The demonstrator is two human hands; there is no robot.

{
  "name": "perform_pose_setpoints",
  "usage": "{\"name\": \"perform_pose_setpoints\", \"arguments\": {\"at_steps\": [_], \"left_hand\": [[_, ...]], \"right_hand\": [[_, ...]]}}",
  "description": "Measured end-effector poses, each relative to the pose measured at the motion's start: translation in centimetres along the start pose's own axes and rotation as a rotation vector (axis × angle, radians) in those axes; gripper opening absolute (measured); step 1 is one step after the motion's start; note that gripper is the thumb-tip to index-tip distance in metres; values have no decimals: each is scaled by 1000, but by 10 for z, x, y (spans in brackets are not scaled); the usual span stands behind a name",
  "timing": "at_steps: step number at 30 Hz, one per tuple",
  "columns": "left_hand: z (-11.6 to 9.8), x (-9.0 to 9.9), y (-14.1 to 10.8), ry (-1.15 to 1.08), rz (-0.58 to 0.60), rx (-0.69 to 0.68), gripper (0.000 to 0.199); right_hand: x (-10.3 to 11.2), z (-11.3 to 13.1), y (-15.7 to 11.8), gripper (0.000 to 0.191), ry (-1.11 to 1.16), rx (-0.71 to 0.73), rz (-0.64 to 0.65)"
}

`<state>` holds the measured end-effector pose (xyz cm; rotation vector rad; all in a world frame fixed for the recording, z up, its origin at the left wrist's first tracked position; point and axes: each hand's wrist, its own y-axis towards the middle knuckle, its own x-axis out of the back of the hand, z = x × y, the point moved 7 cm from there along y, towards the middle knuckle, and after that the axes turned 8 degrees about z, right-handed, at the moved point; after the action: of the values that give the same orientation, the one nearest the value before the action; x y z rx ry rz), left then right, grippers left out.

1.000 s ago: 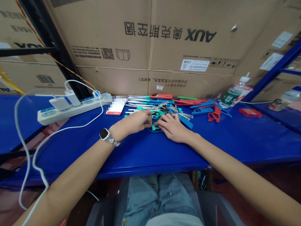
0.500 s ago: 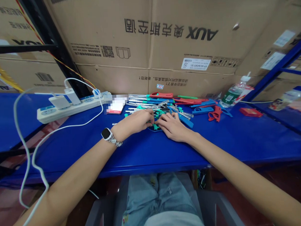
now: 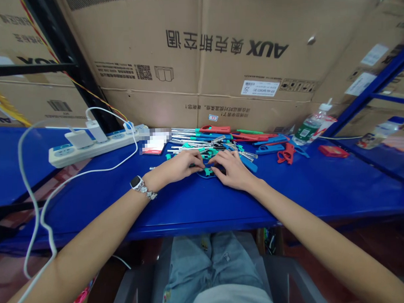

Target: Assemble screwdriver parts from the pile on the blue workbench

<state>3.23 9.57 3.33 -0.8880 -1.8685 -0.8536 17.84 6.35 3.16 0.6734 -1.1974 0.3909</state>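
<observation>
Here, teal piece [image 3: 208, 171] between fingers [image 3: 219, 170].

The table [image 3: 322, 187] was deep blue. The tools [image 3: 221, 139] showed teal, red and blue handles on silver shafts. The power strip [image 3: 89, 146] was white with blue sockets, its cable [image 3: 35, 210] white. The boxes [image 3: 218, 58] were plain brown with black print. The watch [image 3: 137, 183] was black-faced.

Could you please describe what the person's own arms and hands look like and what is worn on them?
Both forearms are bare, with no sleeves or gloves. The left hand has a smartwatch at the wrist, dark-faced on a metal link band. The right hand wears nothing visible.
</observation>
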Motion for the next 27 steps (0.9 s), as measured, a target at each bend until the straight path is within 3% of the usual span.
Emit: {"name": "perform_pose_setpoints", "arguments": {"at_steps": [4,10,17,27], "left_hand": [[1,0,-1,1,7,16,13],[6,1,-3,-52,2,122,14],[1,-3,-3,76,95,89,21],[-8,-2,-9,142,96,329,17]], "right_hand": [[4,12,4,20,-11,-33,-71],[-4,24,11,11,-79,-125,9],[-1,36,10,17,-233,-206,44],[-2,42,15,16,-232,-267,134]]}}
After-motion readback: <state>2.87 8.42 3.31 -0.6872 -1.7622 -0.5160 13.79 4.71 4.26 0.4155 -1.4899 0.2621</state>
